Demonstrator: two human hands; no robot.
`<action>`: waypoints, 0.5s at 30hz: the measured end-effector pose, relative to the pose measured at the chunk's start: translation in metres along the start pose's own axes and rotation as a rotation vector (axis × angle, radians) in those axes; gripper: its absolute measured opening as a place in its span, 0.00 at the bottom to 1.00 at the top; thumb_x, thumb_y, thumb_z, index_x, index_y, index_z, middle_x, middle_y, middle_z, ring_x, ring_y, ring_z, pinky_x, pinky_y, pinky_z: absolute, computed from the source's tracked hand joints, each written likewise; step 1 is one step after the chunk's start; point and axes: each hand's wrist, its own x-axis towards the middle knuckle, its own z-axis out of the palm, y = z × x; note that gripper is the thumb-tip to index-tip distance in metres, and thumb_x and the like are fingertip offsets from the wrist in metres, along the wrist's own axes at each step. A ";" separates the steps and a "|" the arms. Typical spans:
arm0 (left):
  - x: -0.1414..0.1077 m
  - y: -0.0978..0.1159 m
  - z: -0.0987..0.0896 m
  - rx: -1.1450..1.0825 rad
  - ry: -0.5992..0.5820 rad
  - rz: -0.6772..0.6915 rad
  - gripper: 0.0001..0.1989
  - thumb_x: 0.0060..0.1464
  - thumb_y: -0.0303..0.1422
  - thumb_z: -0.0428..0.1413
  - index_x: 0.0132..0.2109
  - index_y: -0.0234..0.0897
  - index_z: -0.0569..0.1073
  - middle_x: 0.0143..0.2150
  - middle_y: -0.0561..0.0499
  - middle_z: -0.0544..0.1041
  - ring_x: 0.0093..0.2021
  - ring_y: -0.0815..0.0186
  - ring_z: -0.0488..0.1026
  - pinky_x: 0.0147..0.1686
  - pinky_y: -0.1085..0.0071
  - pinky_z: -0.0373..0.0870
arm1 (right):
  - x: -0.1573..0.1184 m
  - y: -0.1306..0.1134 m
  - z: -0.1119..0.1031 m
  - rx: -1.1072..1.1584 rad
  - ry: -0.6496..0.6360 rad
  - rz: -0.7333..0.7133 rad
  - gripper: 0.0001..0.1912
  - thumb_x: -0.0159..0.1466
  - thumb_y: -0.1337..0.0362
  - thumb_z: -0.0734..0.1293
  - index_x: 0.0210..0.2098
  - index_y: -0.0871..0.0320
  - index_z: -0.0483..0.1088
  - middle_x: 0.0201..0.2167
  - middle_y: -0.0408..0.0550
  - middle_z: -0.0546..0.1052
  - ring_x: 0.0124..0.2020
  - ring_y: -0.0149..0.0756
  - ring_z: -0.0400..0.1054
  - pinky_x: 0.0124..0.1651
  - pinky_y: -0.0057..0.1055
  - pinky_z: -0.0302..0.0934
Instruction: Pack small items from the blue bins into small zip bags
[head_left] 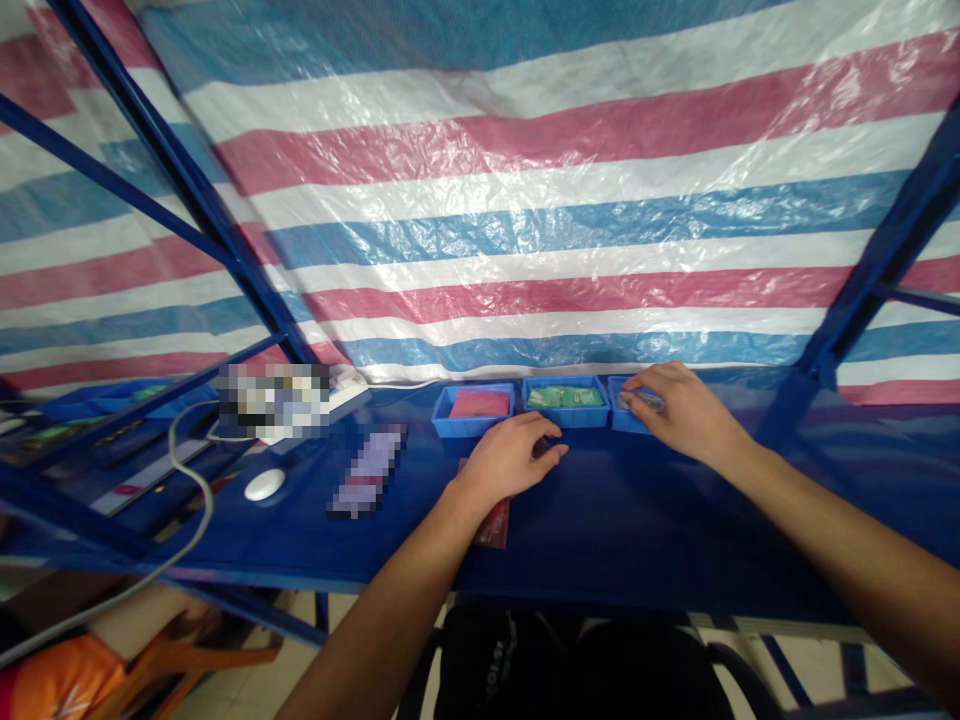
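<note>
My left hand [506, 460] is over the blue table, its thumb and fingers apart and slightly curled. A small dark patch shows between them; whether it is a shadow or a small part I cannot tell. Below that wrist lies a flat, reddish, shiny packet [493, 528], partly hidden. My right hand [679, 412] hovers at the rightmost blue bin [622, 420], thumb and index finger apart above clear or pale contents. The middle bin [568, 417] holds green packets [562, 396]. Pinkish-red pieces [480, 404] fill the left bin [455, 428].
At left on the table [600, 540] lie a white mouse-like object [265, 485], a blurred-out phone-shaped thing [367, 472] and a white power strip [346, 392]. A grey cable [202, 490] hangs over the edge. Striped sheeting [562, 220] backs the table; an orange-clothed person [67, 675] sits lower left.
</note>
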 end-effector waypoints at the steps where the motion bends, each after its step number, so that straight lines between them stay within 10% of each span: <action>1: 0.000 0.000 -0.001 -0.011 -0.003 0.000 0.16 0.66 0.44 0.61 0.53 0.40 0.82 0.48 0.45 0.83 0.45 0.59 0.82 0.50 0.64 0.77 | 0.000 -0.008 0.000 0.051 -0.010 -0.024 0.08 0.72 0.61 0.67 0.45 0.53 0.78 0.44 0.53 0.83 0.49 0.54 0.74 0.56 0.51 0.68; 15: 0.003 -0.008 0.004 -0.147 -0.058 0.061 0.20 0.58 0.18 0.57 0.53 0.38 0.84 0.50 0.45 0.85 0.48 0.60 0.84 0.53 0.65 0.79 | -0.004 -0.049 0.007 0.283 -0.022 0.013 0.08 0.74 0.58 0.66 0.42 0.51 0.77 0.41 0.51 0.84 0.47 0.52 0.76 0.53 0.49 0.69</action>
